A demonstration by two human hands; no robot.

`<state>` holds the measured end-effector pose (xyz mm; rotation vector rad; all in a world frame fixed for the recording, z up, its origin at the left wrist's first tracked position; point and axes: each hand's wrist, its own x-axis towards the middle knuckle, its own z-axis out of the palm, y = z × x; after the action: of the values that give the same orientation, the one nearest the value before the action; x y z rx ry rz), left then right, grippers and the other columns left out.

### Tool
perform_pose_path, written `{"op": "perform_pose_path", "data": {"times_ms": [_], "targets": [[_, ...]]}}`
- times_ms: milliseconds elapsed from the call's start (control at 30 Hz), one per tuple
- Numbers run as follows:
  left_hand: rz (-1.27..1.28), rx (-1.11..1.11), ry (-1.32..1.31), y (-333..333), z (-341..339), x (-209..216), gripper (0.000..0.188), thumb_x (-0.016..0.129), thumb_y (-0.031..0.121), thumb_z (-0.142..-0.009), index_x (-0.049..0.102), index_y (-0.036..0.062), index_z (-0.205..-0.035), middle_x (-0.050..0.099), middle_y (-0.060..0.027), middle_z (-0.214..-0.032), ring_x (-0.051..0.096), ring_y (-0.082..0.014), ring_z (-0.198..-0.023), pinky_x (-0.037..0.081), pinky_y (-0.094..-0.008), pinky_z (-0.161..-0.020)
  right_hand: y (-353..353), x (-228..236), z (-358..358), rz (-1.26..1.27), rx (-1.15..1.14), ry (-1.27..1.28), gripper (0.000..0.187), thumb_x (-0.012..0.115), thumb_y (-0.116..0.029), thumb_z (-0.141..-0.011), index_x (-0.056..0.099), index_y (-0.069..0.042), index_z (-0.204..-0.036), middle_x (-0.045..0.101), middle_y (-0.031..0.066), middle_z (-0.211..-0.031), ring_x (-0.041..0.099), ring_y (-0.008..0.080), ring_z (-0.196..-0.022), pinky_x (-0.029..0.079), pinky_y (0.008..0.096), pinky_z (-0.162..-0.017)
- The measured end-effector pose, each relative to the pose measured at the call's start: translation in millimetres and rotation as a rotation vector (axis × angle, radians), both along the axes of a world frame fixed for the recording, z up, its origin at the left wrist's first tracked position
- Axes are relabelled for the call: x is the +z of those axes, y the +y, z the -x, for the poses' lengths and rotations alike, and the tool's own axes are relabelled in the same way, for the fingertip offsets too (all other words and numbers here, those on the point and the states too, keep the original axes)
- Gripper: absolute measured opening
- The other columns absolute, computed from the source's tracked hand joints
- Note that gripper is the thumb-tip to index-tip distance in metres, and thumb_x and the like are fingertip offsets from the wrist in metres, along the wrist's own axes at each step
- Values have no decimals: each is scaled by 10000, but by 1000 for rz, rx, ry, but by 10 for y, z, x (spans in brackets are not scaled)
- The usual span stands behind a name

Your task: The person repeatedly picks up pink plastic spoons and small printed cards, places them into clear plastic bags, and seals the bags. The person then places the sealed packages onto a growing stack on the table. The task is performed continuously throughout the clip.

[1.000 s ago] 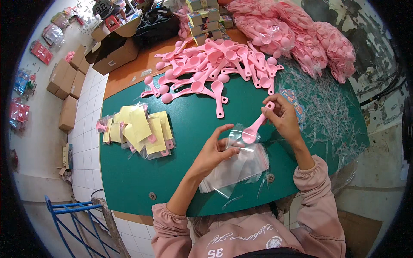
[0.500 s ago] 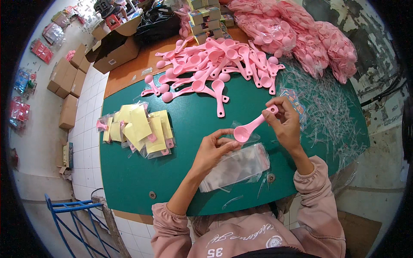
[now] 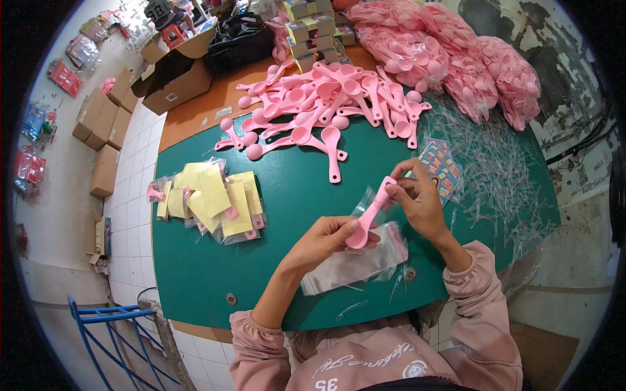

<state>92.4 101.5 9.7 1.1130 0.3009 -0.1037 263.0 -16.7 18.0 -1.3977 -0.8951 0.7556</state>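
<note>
While the right hand (image 3: 420, 201) pinches the handle end of a pink spoon (image 3: 369, 218), the left hand (image 3: 324, 241) grips it at the bowl — the handle points toward one o'clock. A clear bag (image 3: 360, 201) shows right against the spoon; whether it lies behind or around it, I cannot tell. From the spoon, a stack of clear bags (image 3: 339, 269) lies at six o'clock, packets with yellow cards (image 3: 212, 195) at nine, heaped pink spoons (image 3: 331, 91) near twelve, and blue printed cards (image 3: 445, 168) at two — beside scattered plastic strips (image 3: 499, 182).
</note>
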Motion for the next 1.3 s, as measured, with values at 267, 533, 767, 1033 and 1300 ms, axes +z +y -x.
{"op": "perform_pose_path", "data": {"times_ms": [267,533,767,1033,1300], "targets": [[85,148,-67,59,31,-127,401,365,276,-953,503,-53,-1136,618,-136,-969,608,-184,-901,500,-293,-794,14,86,33,-181,346,-381,650,312,-617,-843,603,-60,-1008,531,134,-1127,493,255,-1034,412,367,-850],[120,254,46,128,52,172,395,342,253,-956,485,-68,-1136,590,-213,-1007,619,-248,-870,528,-340,-763,-550,61,-857,474,-202,-889,397,691,-220,-691,574,-74,-1041,528,165,-1080,516,295,-968,410,380,-789],[57,154,9,128,78,147,420,366,299,-950,483,-32,-1180,596,-180,-1031,612,-226,-908,510,-315,-779,-539,104,-894,606,-404,-917,230,603,-85,-746,541,-21,-958,602,161,-802,583,351,-756,439,386,-665],[-31,73,-50,63,63,157,427,387,297,-942,497,-65,-1138,590,-198,-1029,601,-238,-930,493,-324,-809,-290,784,-165,190,-103,-582,171,558,-44,-784,615,-9,-941,635,139,-823,607,238,-693,465,297,-633],[-98,-44,-150,50,70,102,382,373,270,-953,525,-22,-1146,608,-130,-1011,596,-172,-928,498,-272,-769,-216,1035,-95,351,353,-829,249,559,20,-769,623,-21,-1007,652,96,-854,610,141,-749,473,238,-683]]}}
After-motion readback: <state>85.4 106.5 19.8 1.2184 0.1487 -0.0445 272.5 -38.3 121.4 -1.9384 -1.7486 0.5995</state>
